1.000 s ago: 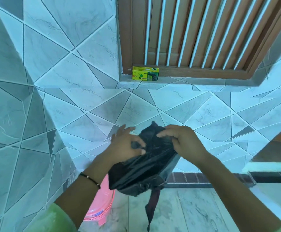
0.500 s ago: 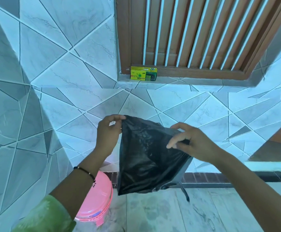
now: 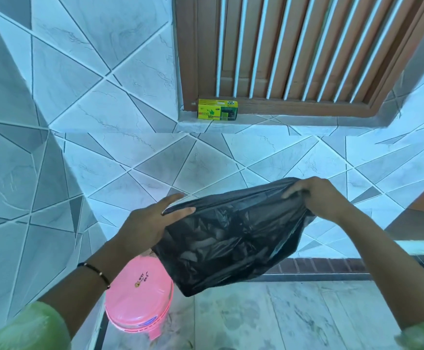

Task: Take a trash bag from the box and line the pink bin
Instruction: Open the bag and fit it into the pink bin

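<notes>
A black trash bag (image 3: 228, 236) hangs spread between my hands in the middle of the view. My left hand (image 3: 148, 223) holds its left edge with the fingers stretched along the rim. My right hand (image 3: 314, 198) pinches the bag's top right corner. The pink bin (image 3: 140, 299) stands on the floor below my left wrist, its pink lid closed; the bag's lower part covers the bin's far right side. The yellow-green trash bag box (image 3: 217, 112) sits on the window ledge above.
A tiled wall (image 3: 54, 109) rises on the left and ahead, close to the bin. A brown barred window (image 3: 294, 46) sits above the ledge. The marble floor (image 3: 281, 317) lies to the right of the bin, with a dark brick strip (image 3: 319, 265) at the wall's foot.
The bag has been pulled wide: my right hand moved right and my left hand dropped lower. The bag now spreads sideways instead of hanging narrow.
</notes>
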`<state>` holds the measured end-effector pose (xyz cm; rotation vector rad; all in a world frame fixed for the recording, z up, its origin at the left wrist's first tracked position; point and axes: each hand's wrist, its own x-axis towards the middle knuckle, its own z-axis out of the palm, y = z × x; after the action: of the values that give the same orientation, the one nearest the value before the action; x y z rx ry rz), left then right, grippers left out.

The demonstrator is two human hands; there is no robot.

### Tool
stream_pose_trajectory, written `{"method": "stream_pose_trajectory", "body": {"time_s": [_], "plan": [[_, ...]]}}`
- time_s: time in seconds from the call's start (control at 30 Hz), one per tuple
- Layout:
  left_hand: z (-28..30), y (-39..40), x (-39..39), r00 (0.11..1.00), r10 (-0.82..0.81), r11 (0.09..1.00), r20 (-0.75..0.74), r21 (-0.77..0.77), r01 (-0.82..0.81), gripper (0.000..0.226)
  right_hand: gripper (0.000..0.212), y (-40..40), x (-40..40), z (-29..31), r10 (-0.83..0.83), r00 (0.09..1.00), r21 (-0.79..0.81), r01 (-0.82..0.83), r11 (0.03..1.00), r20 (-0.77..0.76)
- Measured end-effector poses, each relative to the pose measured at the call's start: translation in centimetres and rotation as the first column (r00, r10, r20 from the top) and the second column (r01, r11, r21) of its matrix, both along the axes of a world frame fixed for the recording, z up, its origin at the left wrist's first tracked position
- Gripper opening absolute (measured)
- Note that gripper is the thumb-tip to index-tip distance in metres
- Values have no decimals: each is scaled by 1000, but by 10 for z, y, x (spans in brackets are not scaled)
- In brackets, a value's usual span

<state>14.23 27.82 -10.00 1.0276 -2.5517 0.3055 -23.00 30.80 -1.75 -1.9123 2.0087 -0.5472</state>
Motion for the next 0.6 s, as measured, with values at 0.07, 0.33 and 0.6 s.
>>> {"method": "stream_pose_trajectory", "body": {"time_s": [0.07,0.33,0.6], "plan": [[-8,1,8,991,-62,998,122,-2,63,89,47,-2,-3,-9,-3,999,42,2,999,41],[-25,-10,14,861,469,814,194,283,-507,37,18,1,3,-40,120,989,267,-94,959,-84],[-16,-27,-16,604,733,624,-315,664,-412,59,27,-5,37,-52,29,840,183,84,979,-542]]}}
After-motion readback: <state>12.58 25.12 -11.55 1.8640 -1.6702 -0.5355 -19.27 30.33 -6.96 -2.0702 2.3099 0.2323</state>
